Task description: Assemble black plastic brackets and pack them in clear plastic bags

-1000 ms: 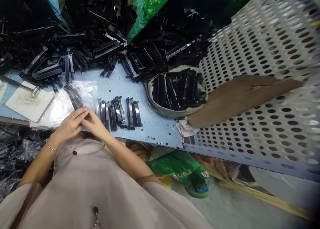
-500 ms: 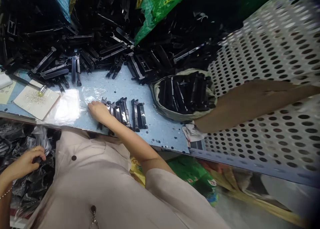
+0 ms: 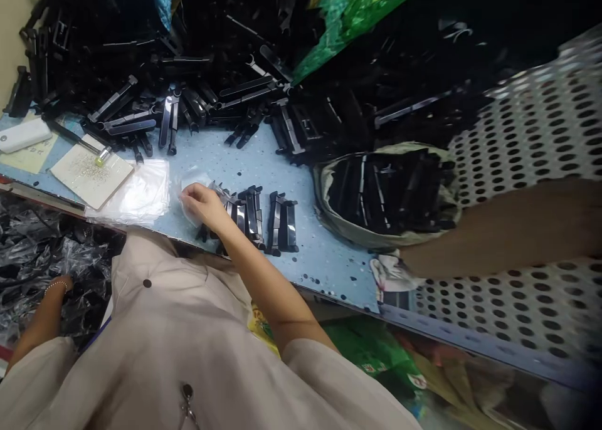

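Observation:
My right hand [image 3: 202, 203] is closed, thumb and fingers pinched on a clear plastic bag [image 3: 189, 212] over the blue table. Beside it, several black plastic parts [image 3: 254, 214] stand in a row, and a further pair [image 3: 282, 223] lies just right of them. A stack of clear bags [image 3: 145, 192] is left of this hand. Down at the left, my left hand [image 3: 66, 284] reaches into a heap of bagged black parts [image 3: 79, 254]; its fingers are hidden.
A cloth-rimmed container [image 3: 348, 234] of black parts sits at the right, near another person's arm and gloved hand [image 3: 395, 272]. A hammer [image 3: 79, 140] rests on a white block [image 3: 89, 182]. Loose black parts [image 3: 136, 126] pile up behind, beside a green sack [image 3: 348, 22].
My left hand has moved deeper into the heap, and the dark item by its fingers is out of sight. My right hand now pinches a lifted clear bag. The view has shifted left.

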Demonstrator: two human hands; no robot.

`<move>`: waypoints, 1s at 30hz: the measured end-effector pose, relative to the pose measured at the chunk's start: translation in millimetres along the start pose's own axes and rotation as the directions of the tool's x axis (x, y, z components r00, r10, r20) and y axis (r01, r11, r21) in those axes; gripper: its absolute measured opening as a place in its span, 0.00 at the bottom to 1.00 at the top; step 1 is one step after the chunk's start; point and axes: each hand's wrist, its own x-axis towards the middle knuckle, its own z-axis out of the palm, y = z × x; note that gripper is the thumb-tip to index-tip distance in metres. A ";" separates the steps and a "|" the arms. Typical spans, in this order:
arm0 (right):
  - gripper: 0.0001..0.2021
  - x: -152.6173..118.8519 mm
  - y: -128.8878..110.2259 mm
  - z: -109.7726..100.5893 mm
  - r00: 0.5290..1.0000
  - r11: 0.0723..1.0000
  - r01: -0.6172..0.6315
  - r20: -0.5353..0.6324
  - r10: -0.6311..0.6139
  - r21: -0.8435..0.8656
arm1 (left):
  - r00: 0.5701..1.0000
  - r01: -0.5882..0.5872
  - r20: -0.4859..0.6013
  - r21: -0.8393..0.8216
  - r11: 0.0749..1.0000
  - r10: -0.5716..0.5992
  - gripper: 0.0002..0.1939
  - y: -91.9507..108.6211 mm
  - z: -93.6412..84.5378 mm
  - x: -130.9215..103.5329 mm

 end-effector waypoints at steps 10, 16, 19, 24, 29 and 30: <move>0.04 -7.4 -17.3 38.4 0.942 0.871 0.143 -0.204 -0.265 -0.470 | 0.750 -0.593 -0.473 -0.791 0.153 0.462 0.28 235.2 -45.8 -38.8; 0.05 -7.0 -13.0 19.9 0.909 0.872 0.259 -0.201 -0.366 -0.414 | 0.810 -0.445 -0.433 -0.893 -0.066 0.395 0.20 289.8 -63.6 -37.0; 0.06 -7.8 -10.4 12.1 0.938 0.957 0.219 -0.227 -0.260 -0.190 | 0.814 -0.436 -0.430 -0.897 -0.080 0.390 0.19 288.1 -64.8 -33.7; 0.18 -3.1 -9.0 18.4 0.994 0.988 0.085 -0.076 -0.076 0.132 | 0.759 -0.549 -0.550 -0.828 -0.110 0.348 0.20 289.8 -63.6 -31.3; 0.23 14.4 0.8 19.4 0.990 0.870 -0.008 -0.119 0.077 0.492 | 0.695 -0.648 -0.660 -0.747 -0.148 0.285 0.20 274.2 -73.7 -24.6; 0.23 16.9 1.7 15.5 0.983 0.854 0.000 -0.155 0.094 0.520 | 0.623 -0.746 -0.739 -0.660 -0.092 0.257 0.18 269.3 -76.4 -23.3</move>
